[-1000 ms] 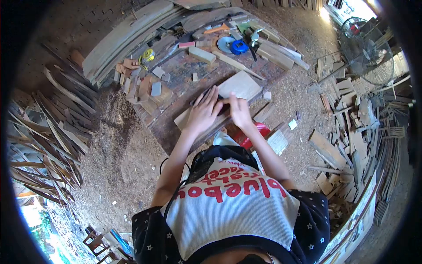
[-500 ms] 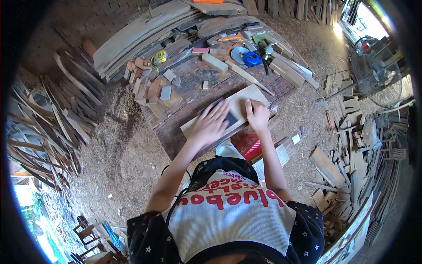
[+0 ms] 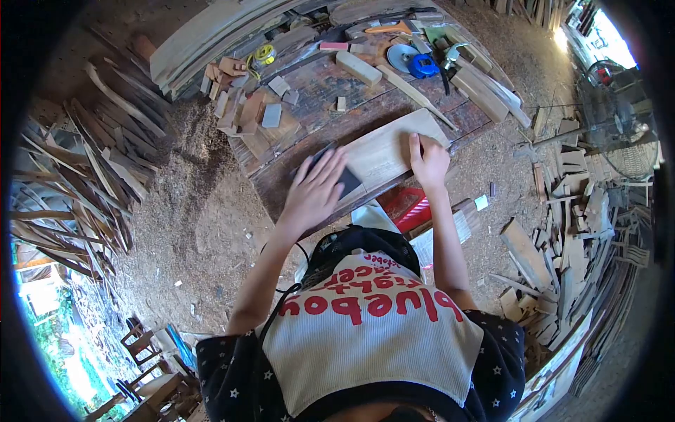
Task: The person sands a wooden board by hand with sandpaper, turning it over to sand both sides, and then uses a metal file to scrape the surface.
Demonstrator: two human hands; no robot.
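Observation:
My left hand [image 3: 316, 190] lies flat with fingers stretched on a dark sheet of sandpaper [image 3: 349, 181], at the left end of a pale wooden board [image 3: 383, 151]. The sheet covers that end, and part of it is hidden beneath my palm. Toward the board's right end, my right hand [image 3: 429, 163] is closed at the near edge, thumb extended on top and fingers curled. The board rests at a slant along the near side of the worn workbench [image 3: 316, 116].
Across the bench lie a blue tape measure [image 3: 423, 66], a grey disc [image 3: 399, 59], a wooden block [image 3: 358, 68], a tapered stick [image 3: 418, 96] and a yellow tape roll [image 3: 264, 55]. A red crate [image 3: 411, 211] stands below the bench. A fan [image 3: 619, 133] is at right, near scrap wood [image 3: 527, 253].
My left hand has slid left along the board with the sandpaper, baring the board's middle. My right hand keeps its place on the board. The whole view has shifted slightly.

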